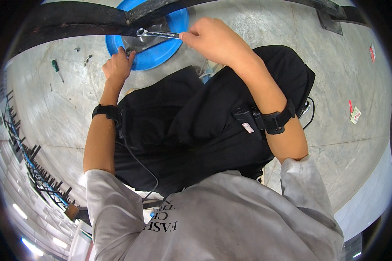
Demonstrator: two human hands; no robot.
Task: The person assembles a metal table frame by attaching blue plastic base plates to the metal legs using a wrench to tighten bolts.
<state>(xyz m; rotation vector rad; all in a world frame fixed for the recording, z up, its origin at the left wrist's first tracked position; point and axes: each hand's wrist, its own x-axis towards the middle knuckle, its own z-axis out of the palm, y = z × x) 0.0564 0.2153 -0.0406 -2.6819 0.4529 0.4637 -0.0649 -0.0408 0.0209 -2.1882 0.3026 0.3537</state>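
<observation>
My right hand [211, 40] is closed round one end of a silver ring wrench [161, 34]. The wrench points left, and its ring end lies at the lower edge of a black metal beam [78, 19]; whether it sits on a fastener I cannot tell. Below the beam, my left hand [117, 66] is at the near left rim of a blue basin [150, 61]. Its thumb and fingers are drawn together, and a small dark thing seems to be between them, too small to name. Something dark and flat [146, 42] lies inside the basin.
On the concrete floor to the left lie a green-handled screwdriver [55, 66] and several small metal parts, among them a bolt [87, 58]. Another black beam [331, 11] with a plate crosses the far right. Red and pale paper scraps [355, 114] lie right of my knees.
</observation>
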